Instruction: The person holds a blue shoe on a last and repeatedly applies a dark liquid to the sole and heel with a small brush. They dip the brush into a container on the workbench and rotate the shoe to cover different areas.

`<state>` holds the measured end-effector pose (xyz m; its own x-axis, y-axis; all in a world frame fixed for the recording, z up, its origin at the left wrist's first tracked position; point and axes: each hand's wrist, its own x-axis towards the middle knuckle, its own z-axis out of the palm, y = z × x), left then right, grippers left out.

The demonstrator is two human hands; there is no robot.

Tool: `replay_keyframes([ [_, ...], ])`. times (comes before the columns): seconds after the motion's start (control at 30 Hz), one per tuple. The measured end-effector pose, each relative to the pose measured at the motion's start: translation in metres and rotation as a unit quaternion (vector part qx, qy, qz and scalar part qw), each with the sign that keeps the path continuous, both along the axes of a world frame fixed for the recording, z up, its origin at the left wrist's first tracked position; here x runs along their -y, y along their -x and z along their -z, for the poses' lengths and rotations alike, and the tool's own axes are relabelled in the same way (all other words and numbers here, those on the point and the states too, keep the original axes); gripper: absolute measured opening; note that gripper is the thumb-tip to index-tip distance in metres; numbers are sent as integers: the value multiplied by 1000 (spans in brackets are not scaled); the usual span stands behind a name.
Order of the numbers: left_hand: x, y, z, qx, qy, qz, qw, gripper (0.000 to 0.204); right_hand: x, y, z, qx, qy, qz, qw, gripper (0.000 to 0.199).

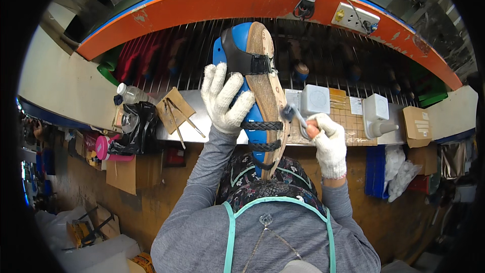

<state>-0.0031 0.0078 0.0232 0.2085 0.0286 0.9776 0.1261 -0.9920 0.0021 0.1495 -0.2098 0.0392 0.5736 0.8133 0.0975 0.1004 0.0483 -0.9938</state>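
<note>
Centrally, the left hand (226, 105), grip half-curled, holds a shoe (265, 91); the right hand (328, 141) pinches a brush (299, 118). Slackness could let the shoe twist.

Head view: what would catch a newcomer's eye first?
Probably the blue-sided sandal in the middle, with the left gloved hand against its left side. Next, the right gloved hand pinches a dark-tipped tool by its right edge. Behind, an orange beam arches across.

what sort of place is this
Likely a footwear workshop: a strapped sandal on a blue last, a brush-like tool in the gloved right hand, and metal bars beside an orange frame.
</note>
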Motion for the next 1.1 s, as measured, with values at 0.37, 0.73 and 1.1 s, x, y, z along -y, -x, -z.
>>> replay_keyframes([
  [0.37,6,18,14,-61,-8,-9,998,37,-5,15,-9,123,-3,43,992,10],
  [0.73,0,33,11,-105,-34,-14,994,43,-37,5,-22,407,-13,101,908,11],
  [1.1,-9,36,5,-101,-41,-12,994,39,-63,-6,-41,589,-128,165,781,19],
])
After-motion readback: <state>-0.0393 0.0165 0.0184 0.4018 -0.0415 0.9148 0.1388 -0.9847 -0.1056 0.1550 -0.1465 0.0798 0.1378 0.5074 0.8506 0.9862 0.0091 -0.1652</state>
